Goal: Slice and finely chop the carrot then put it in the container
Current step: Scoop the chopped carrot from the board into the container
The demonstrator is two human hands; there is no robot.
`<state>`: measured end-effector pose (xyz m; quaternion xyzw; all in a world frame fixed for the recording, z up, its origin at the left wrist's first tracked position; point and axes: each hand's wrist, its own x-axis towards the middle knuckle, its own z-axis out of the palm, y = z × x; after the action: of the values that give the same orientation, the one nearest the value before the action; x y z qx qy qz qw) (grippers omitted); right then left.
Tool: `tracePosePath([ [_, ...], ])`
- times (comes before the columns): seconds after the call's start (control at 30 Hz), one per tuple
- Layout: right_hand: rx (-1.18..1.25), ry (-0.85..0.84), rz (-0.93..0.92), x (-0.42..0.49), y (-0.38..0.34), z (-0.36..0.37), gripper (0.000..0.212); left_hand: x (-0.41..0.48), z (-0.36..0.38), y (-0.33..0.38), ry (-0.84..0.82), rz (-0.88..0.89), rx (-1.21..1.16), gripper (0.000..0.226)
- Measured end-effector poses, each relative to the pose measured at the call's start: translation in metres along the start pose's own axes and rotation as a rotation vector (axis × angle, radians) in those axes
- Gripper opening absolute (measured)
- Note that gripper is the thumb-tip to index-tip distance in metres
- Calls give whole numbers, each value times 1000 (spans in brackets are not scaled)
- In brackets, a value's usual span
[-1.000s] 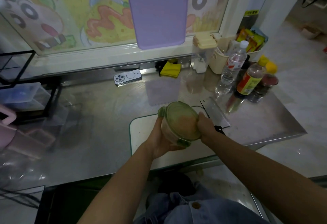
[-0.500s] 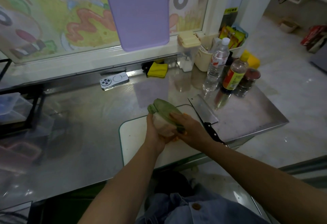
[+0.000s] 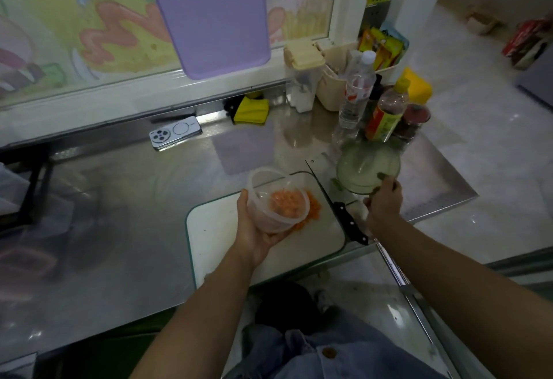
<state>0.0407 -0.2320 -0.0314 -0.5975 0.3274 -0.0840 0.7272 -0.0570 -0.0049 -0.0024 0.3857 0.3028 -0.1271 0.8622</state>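
Cradling the container (image 3: 266,182) of chopped carrot (image 3: 288,206) just above the cutting board (image 3: 215,235), the left hand (image 3: 253,230) curls round it; the right hand (image 3: 384,206) pinches the lid (image 3: 363,169), right of the board.

One container (image 3: 278,199), one lid (image 3: 368,172), one knife (image 3: 338,199), two boards (image 3: 263,247) (image 3: 209,13). One phone (image 3: 175,133) at ten o'clock, one cloth (image 3: 251,107) at twelve, three bottles (image 3: 357,88) (image 3: 386,112) (image 3: 414,121) at two.
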Motion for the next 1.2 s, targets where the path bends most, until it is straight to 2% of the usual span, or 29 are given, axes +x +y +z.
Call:
tracePosePath([
  [0.07, 96, 55, 129, 16, 4, -13, 17, 0, 3, -2, -30, -10, 20, 73],
  [0.17, 129, 62, 287, 32, 17, -29, 29, 4, 4, -3, -21, -22, -7, 69],
  [0.27, -18, 0, 458, 29, 23, -29, 17, 7, 1, -2, -35, -15, -28, 63],
  [0.4, -295, -200, 636, 3, 10, -19, 32, 12, -10, -1, -6, -25, -67, 56],
  [0.5, -455, -343, 538, -22, 2, -2, 34, 14, -18, -2, -15, -52, -80, 63],
  [0.63, -626, -746, 366, -56, 2, 27, 38, 5, -21, -1, -48, -107, -18, 67],
  [0.7, -696, -848, 302, -70, 10, 39, 40, 1, -23, -2, -24, -111, 85, 73],
  [0.8, -714, -693, 252, -82, 23, 42, 30, -4, -33, -10, 182, -17, 372, 75],
  [0.83, -727, -645, 216, -83, 28, 39, 26, -6, -40, -13, 277, 60, 555, 70],
  [0.9, -779, -561, 117, -85, 34, 26, 28, -7, -58, -20, 472, 210, 1084, 47],
  [0.97, -842, -465, 17, -86, 38, 16, 32, -10, -75, -23, 661, 195, 1447, 32],
  [1.03, -869, -391, -25, -87, 44, 9, 43, -15, -88, -27, 737, 156, 1530, 46],
  [1.1, -805, -348, 35, -87, 49, 6, 57, -16, -98, -32, 701, 109, 1553, 67],
  [1.2, -738, -330, 77, -90, 52, 5, 54, -12, -107, -39, 694, 22, 1572, 80],
])
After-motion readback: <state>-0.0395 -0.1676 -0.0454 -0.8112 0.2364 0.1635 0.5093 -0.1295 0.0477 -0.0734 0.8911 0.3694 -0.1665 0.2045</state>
